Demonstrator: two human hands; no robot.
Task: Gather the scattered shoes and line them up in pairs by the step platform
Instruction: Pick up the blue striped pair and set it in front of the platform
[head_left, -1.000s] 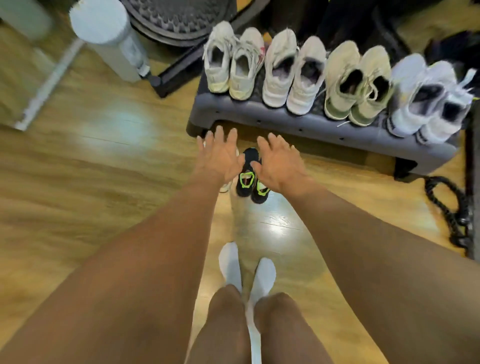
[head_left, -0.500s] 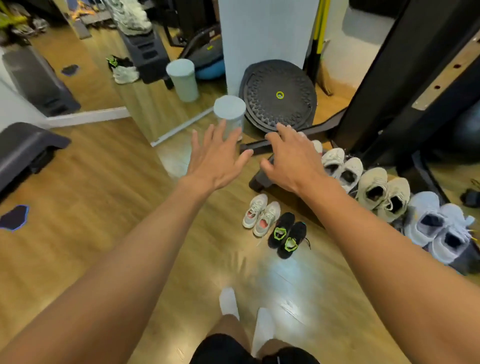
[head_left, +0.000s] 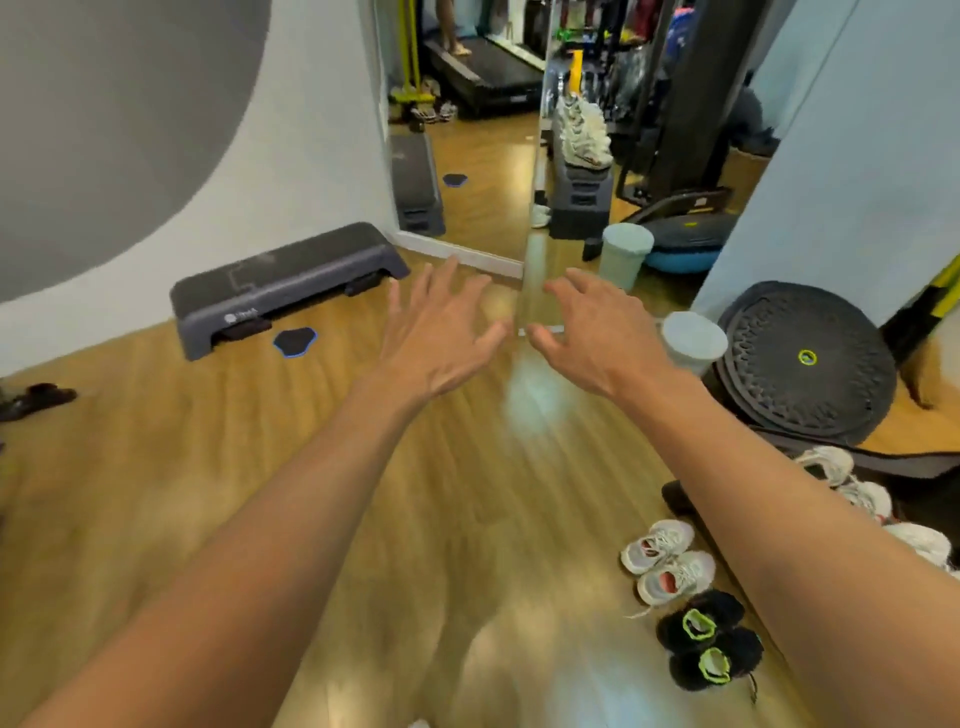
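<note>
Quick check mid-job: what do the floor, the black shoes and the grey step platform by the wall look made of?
Floor: wood or wood-look laminate, glossy; plank grain, bright reflections. Black shoes: probably knit or mesh fabric, matte, neon-green collar lining; blur leaves it open. Grey step platform: likely moulded plastic, darker textured top, perhaps rubber.

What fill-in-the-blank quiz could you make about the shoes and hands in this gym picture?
1. The left hand and right hand hold ____.
2. The shoes with neon collars are ____ in colour.
3. The white sneakers stand on the wooden ____.
4. The flat disc beside the grey step has a ____ edge.
Missing words: nothing; black; floor; blue.
</note>
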